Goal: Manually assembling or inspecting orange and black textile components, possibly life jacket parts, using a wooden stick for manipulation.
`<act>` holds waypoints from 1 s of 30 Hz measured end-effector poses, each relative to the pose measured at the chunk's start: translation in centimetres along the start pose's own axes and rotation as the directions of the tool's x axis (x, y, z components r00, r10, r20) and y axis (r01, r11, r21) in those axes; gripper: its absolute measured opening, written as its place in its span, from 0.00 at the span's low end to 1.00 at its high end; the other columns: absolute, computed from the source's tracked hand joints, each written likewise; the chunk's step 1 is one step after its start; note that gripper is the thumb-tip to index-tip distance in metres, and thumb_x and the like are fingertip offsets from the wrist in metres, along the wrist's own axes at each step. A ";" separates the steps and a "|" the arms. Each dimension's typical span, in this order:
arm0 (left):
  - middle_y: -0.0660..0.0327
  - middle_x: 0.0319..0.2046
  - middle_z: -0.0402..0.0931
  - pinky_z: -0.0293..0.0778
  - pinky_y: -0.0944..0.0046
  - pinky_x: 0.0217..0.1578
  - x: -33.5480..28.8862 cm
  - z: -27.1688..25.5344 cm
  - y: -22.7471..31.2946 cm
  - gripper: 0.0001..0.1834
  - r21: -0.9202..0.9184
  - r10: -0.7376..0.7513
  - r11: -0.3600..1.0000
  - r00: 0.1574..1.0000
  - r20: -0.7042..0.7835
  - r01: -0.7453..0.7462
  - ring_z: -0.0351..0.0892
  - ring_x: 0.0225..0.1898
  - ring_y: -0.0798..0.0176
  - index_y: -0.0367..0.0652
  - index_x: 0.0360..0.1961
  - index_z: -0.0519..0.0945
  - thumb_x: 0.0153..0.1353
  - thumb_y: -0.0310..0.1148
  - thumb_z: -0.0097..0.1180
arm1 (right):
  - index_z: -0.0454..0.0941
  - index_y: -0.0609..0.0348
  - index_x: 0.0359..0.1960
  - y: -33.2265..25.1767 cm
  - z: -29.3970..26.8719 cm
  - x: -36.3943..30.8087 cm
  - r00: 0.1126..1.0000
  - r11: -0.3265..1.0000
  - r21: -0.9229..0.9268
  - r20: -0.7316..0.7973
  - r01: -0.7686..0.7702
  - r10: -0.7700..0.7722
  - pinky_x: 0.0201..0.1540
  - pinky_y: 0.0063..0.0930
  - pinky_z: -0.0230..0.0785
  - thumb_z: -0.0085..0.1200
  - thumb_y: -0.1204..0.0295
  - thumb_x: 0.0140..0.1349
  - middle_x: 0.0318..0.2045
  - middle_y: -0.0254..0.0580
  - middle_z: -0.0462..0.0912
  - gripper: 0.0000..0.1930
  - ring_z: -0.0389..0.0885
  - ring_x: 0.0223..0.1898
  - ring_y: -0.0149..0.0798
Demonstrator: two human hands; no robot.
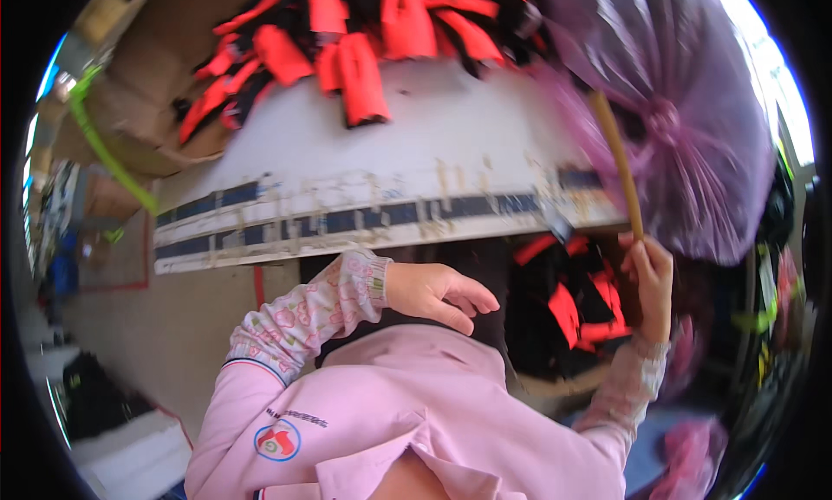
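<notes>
My right hand (652,279) is closed on the lower end of a long, thin tan stick (618,158), at the table's right front corner. The stick rises past the knot side of a big purple plastic bag (693,153). My left hand (442,297) hangs in front of my body near the table edge. Its fingers are loosely bent, the thumb is apart, and I see nothing in it. On the far part of the white table (416,136) lies a pile of orange-and-black fabric pieces (362,80), glove-like in shape.
More orange-and-black pieces (598,305) fill a box below the table edge, beside my right forearm. At the far left stands a cardboard box (130,110) with a yellow-green strap (108,158). Worn tape strips (373,218) run along the table's front. Pink plastic (689,457) lies lower right.
</notes>
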State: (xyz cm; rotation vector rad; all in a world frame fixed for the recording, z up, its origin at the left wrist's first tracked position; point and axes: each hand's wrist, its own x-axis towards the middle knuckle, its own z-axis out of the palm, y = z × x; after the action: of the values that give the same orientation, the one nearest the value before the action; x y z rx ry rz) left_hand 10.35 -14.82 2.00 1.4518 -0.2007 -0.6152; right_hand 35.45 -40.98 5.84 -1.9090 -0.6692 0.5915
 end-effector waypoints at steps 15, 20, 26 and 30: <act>0.52 0.44 0.71 0.68 0.54 0.45 -29.6 -28.1 -10.9 0.26 -0.054 0.616 0.575 -0.475 -0.629 0.817 0.71 0.46 0.47 0.47 0.47 0.69 0.43 0.31 0.62 | 0.72 0.54 0.46 2.2 13.6 14.0 0.828 0.479 -0.787 0.070 0.389 -0.557 0.50 0.42 0.60 0.54 0.71 0.54 0.47 0.46 0.70 0.16 0.67 0.50 0.51; 0.53 0.27 0.77 0.72 0.56 0.34 -29.8 -30.0 -10.1 0.11 -0.105 0.326 0.648 -0.399 -0.857 0.754 0.77 0.33 0.49 0.40 0.34 0.76 0.47 0.27 0.57 | 0.73 0.56 0.44 0.5 16.7 12.9 0.816 0.578 -0.676 0.061 0.457 -0.575 0.52 0.43 0.60 0.54 0.75 0.53 0.45 0.47 0.71 0.15 0.67 0.50 0.51; 0.58 0.26 0.76 0.75 0.66 0.26 -20.1 -18.9 -8.8 0.07 0.012 0.007 0.999 -0.147 -0.989 -0.032 0.79 0.24 0.63 0.34 0.33 0.73 0.56 0.27 0.52 | 0.73 0.61 0.43 -4.2 21.2 11.6 0.869 0.837 -0.255 0.255 0.484 -0.425 0.40 0.32 0.69 0.54 0.79 0.53 0.43 0.49 0.73 0.14 0.75 0.40 0.46; 0.57 0.33 0.76 0.78 0.67 0.33 -13.5 -9.3 -8.2 0.10 -0.028 -0.083 0.816 -0.069 -0.994 -0.578 0.79 0.29 0.63 0.34 0.42 0.71 0.59 0.24 0.48 | 0.68 0.58 0.53 -8.0 26.3 9.3 0.747 0.855 0.044 0.464 0.517 -0.476 0.40 0.28 0.69 0.58 0.77 0.51 0.44 0.46 0.73 0.25 0.76 0.40 0.40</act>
State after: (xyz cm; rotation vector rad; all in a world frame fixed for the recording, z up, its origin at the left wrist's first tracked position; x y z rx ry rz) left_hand 1.41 0.09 -4.03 0.9529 0.8298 0.8778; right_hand 23.39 -14.88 1.74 -1.5636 -1.4848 0.6746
